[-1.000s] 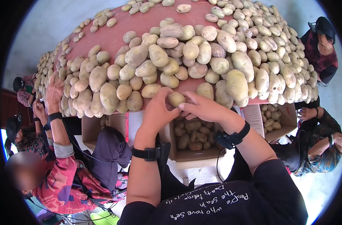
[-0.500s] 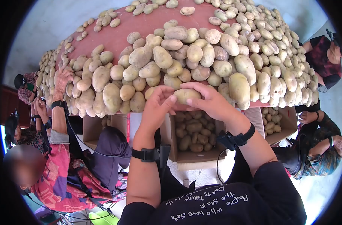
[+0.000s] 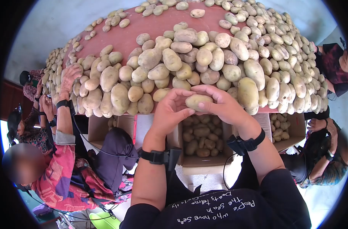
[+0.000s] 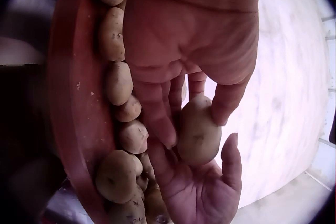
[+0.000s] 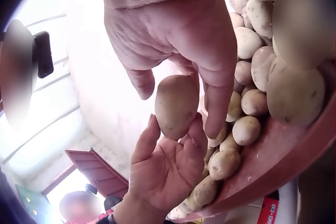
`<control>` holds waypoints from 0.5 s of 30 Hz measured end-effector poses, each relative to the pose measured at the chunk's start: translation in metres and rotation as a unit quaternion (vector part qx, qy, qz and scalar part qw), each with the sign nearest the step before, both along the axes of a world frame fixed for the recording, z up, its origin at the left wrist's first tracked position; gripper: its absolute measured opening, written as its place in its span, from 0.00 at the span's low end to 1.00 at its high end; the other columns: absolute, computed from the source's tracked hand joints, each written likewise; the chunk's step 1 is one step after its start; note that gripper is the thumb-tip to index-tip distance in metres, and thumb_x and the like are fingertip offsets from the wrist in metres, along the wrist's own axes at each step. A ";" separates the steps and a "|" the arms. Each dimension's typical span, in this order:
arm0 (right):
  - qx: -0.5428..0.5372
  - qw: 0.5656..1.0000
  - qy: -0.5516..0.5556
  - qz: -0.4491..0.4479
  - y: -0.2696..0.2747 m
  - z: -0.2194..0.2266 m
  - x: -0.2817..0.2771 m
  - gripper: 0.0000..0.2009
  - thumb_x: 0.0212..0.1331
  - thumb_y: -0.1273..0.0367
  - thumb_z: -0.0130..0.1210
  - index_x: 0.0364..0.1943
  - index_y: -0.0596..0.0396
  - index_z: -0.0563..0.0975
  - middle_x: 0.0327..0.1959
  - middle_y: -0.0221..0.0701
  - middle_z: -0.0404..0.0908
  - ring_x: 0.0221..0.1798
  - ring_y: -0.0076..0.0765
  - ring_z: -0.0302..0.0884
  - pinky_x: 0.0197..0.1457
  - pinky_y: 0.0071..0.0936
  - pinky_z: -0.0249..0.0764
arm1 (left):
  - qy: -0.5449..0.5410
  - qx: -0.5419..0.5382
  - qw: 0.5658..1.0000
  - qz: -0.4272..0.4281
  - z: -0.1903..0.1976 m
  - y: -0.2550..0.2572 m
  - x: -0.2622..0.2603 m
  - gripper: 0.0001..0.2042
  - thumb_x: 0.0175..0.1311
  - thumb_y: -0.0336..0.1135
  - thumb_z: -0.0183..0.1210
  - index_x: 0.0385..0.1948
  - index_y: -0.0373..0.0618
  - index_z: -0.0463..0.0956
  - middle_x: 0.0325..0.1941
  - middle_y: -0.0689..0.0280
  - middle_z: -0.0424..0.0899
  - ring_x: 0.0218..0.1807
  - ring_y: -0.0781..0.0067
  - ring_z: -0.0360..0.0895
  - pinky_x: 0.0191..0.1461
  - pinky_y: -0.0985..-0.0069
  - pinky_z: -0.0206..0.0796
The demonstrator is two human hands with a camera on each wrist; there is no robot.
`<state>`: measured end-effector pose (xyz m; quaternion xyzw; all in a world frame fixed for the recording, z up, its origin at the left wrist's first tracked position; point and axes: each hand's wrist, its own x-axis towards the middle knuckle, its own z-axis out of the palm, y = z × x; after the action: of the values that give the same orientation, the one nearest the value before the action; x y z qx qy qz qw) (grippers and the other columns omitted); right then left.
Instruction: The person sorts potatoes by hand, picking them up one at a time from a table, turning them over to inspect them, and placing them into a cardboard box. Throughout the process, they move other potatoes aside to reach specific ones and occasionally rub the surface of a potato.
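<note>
A pale yellow potato [image 3: 198,102] is held between both hands at the table's near edge. Around its left end curve the fingers of my left hand [image 3: 172,108], the thumb along its near side. My right hand [image 3: 223,107] cups the other end, and its thumb overlaps the potato in the head view. In the left wrist view the potato [image 4: 199,132] spans from the left fingertips to the right palm. The right wrist view has the potato [image 5: 177,107] with the left thumb and fingers at its lower end and right fingers partly hidden behind it.
Potatoes are heaped [image 3: 170,59] on a red table [image 3: 105,40]. Below the hands stands a cardboard box [image 3: 187,161] holding potatoes, with another box [image 3: 294,141] on the right. A person in a red patterned top [image 3: 61,179] reaches into the heap at left. More people are at both sides.
The potato has been turned in the hands from end-on to lying sideways. Both hands and the whole scene have shifted slightly right in the view.
</note>
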<state>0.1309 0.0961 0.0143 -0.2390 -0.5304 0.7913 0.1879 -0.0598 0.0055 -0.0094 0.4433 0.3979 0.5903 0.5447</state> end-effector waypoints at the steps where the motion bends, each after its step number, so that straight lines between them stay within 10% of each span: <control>1: 0.008 1.000 -0.007 0.000 0.000 -0.001 -0.001 0.27 0.66 0.66 0.61 0.67 0.60 0.67 0.59 0.34 0.75 0.57 0.29 0.77 0.56 0.29 0.80 | -0.001 -0.002 1.000 -0.001 0.003 0.000 -0.003 0.16 0.65 0.27 0.62 0.54 0.40 0.72 0.53 0.63 0.81 0.52 0.72 0.80 0.54 0.73 0.76; 5: 0.061 0.998 -0.033 -0.005 0.002 0.006 -0.001 0.21 0.66 0.64 0.62 0.59 0.60 0.75 0.46 0.31 0.81 0.45 0.26 0.81 0.48 0.23 0.81 | 0.142 0.023 0.975 0.169 -0.004 -0.003 -0.029 0.14 0.64 0.28 0.64 0.50 0.40 0.76 0.52 0.66 0.82 0.48 0.77 0.79 0.51 0.75 0.74; 9: 0.101 0.994 -0.036 0.016 0.006 0.004 0.003 0.17 0.63 0.67 0.63 0.54 0.58 0.78 0.44 0.30 0.82 0.39 0.24 0.80 0.44 0.21 0.78 | 0.486 -0.059 0.821 0.292 -0.012 -0.004 -0.037 0.19 0.54 0.26 0.66 0.50 0.41 0.76 0.50 0.57 0.82 0.51 0.58 0.78 0.55 0.66 0.71; 15: 0.274 0.953 -0.043 0.123 0.001 0.006 0.003 0.17 0.56 0.69 0.66 0.49 0.55 0.79 0.47 0.29 0.81 0.50 0.28 0.77 0.58 0.28 0.72 | 0.595 -0.004 0.760 0.261 -0.019 -0.001 -0.031 0.24 0.47 0.24 0.69 0.51 0.42 0.76 0.55 0.54 0.80 0.59 0.47 0.73 0.65 0.57 0.65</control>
<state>0.1341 0.0976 0.0202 -0.1452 -0.7598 0.6214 0.1246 -0.0909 0.0042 -0.0289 0.5823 0.7446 0.3254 0.0249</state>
